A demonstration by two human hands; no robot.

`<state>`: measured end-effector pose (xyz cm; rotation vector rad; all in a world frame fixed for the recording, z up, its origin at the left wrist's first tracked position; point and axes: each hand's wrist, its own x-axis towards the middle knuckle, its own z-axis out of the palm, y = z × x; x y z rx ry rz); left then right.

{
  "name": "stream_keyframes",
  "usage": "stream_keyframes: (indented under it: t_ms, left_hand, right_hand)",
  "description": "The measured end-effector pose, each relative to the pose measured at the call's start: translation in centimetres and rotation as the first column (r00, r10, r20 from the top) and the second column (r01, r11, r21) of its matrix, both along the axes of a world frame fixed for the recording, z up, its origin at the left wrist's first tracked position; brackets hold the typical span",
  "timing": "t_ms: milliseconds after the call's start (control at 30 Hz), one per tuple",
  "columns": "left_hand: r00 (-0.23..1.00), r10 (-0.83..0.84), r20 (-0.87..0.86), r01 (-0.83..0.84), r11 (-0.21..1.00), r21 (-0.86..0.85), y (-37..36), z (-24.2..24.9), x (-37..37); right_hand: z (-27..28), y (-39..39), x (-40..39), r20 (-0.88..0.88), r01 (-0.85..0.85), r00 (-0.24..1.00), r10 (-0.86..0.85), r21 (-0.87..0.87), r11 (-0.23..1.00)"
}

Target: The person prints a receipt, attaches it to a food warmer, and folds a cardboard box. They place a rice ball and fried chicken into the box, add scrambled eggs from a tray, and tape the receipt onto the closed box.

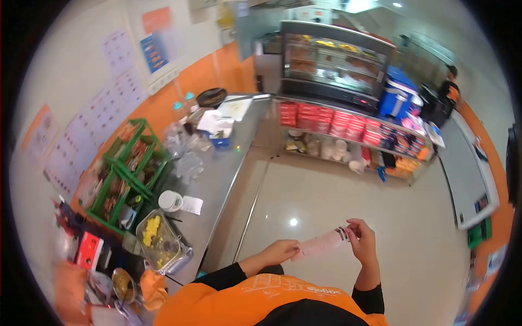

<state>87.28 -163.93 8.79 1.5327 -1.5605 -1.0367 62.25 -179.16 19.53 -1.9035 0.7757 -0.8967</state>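
Note:
A long strip of pale pinkish paper (321, 245) with dark marks near its right end is stretched between my two hands, in front of my orange shirt. My left hand (280, 252) pinches its left end. At the marked right end, the fingers of my right hand (362, 239) are closed on the paper. Beneath the strip lies the shiny tiled floor. To the left, on the metal counter (217, 187), are a white round tub (170, 201), a small white slip (192, 205) and a clear container (157, 239) with yellow food.
Green crates (128, 176) stand along the left wall. Ahead is a glass display case (334, 62) above shelves of red boxes (318, 118). A blue cooler (398, 92) sits beside it. A person (449, 91) stands at the far right, near a white chest (470, 168).

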Motion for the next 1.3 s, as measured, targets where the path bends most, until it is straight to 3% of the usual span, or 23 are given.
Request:
stream_keyframes:
  t_ms: [100, 200, 233, 267, 333, 433, 533, 600, 667, 767, 900, 1000, 1067, 1100, 1133, 1167, 1233, 1300]
  left_hand:
    - [0.989, 0.140, 0.038, -0.141, 0.990, 0.012, -4.7, -2.8, 4.1]
    - [0.972, 0.234, -0.002, -0.234, 0.972, 0.003, -11.4, -5.3, 7.9]
    - [0.967, 0.253, -0.044, -0.253, 0.967, -0.007, -13.8, -6.0, 8.9]
    - [0.962, 0.259, -0.086, -0.262, 0.965, -0.020, -17.1, -6.4, 10.3]
    - [0.980, 0.188, -0.059, -0.187, 0.982, 0.018, -23.6, -7.6, 12.6]
    - [0.984, 0.177, -0.025, -0.178, 0.984, -0.026, -32.5, -7.1, 13.9]
    - [0.996, 0.087, 0.003, -0.085, 0.981, -0.177, -41.8, -6.0, 14.6]
    - [0.997, -0.032, -0.066, 0.006, 0.933, -0.359, -48.6, -5.9, 14.4]
    - [0.998, -0.037, -0.047, 0.021, 0.949, -0.315, -54.3, -2.1, 14.4]
    - [1.000, 0.003, 0.010, 0.000, 0.956, -0.294, -63.4, -0.9, 15.1]
    - [0.971, 0.239, -0.033, -0.231, 0.885, -0.404, -72.8, 0.5, 18.3]
    - [0.888, 0.440, -0.135, -0.444, 0.739, -0.507, -77.1, 2.9, 21.2]
    - [0.823, 0.535, -0.190, -0.541, 0.639, -0.547, -79.4, 5.3, 23.9]
    - [0.786, 0.582, -0.208, -0.587, 0.600, -0.543, -80.7, 5.9, 25.3]
    - [0.794, 0.595, -0.126, -0.549, 0.613, -0.568, -82.5, 6.0, 27.4]
    - [0.795, 0.586, -0.158, -0.568, 0.627, -0.533, -82.4, 9.9, 28.9]
    - [0.783, 0.595, -0.182, -0.582, 0.597, -0.553, -84.8, 14.0, 32.1]
    - [0.829, 0.516, -0.215, -0.525, 0.585, -0.619, -87.9, 18.3, 35.4]
  right_hand:
    - [-0.9, -9.0, 5.3, -0.076, -0.063, 0.996, 0.052, -0.154, 0.986]
    - [-5.0, -18.3, 9.7, -0.064, -0.079, 0.995, 0.072, -0.101, 0.992]
    - [-6.1, -20.7, 11.0, 0.047, -0.143, 0.989, 0.142, 0.010, 0.990]
    - [-6.7, -23.7, 12.5, 0.009, -0.104, 0.995, 0.104, 0.017, 0.994]
    - [-7.7, -28.5, 13.4, -0.066, 0.028, 0.997, -0.026, 0.020, 0.999]
    - [-7.3, -35.2, 14.2, -0.119, 0.061, 0.989, -0.090, -0.229, 0.972]
    - [-6.6, -41.4, 14.4, -0.239, 0.001, 0.970, -0.046, -0.184, 0.983]
    - [-7.0, -45.8, 15.4, -0.293, -0.063, 0.956, -0.008, -0.232, 0.971]
    - [-6.1, -49.4, 17.0, -0.365, -0.134, 0.931, 0.012, -0.308, 0.942]
    - [-6.4, -57.3, 20.2, -0.365, -0.219, 0.923, 0.124, -0.231, 0.948]
    - [-5.5, -68.5, 26.1, -0.233, -0.202, 0.965, 0.123, -0.357, 0.912]
    - [-5.3, -76.6, 30.6, 0.004, -0.254, 0.965, 0.260, -0.200, 0.946]
    - [-1.8, -78.9, 34.4, 0.004, -0.316, 0.940, 0.342, -0.377, 0.871]
    - [0.1, -79.7, 36.5, 0.069, -0.291, 0.938, 0.339, -0.377, 0.879]
    - [2.2, -80.3, 38.5, 0.135, -0.263, 0.933, 0.335, -0.381, 0.886]
    - [4.8, -80.8, 40.1, 0.126, -0.260, 0.941, 0.313, -0.321, 0.911]
    - [7.7, -84.5, 43.4, 0.117, -0.187, 0.945, 0.306, -0.574, 0.797]
    - [12.0, -85.7, 46.5, 0.262, -0.119, 0.924, 0.277, -0.492, 0.862]
